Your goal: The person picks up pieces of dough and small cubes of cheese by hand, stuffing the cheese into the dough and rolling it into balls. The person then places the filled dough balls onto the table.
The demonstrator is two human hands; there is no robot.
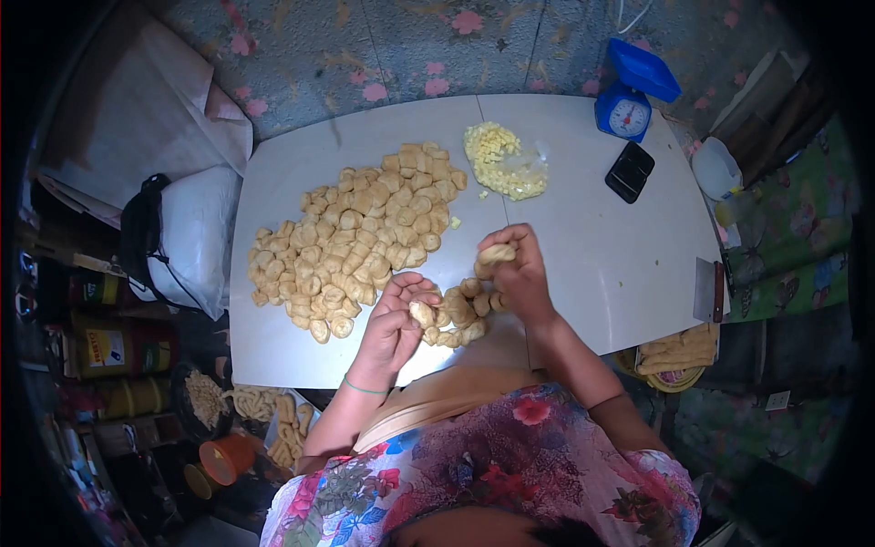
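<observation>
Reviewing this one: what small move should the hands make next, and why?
Perhaps the left hand should lay its dough piece on the large heap beside it: the right hand holds another piece, so neither looks free to pick from the small cluster between them.

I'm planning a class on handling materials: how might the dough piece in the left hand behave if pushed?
The dough piece in the left hand may roll a little, being rounded, though unevenly. It probably keeps its shape rather than flopping: pieces in the pile show plump, distinct outlines. Small beside the hand, it is likely light.
</observation>
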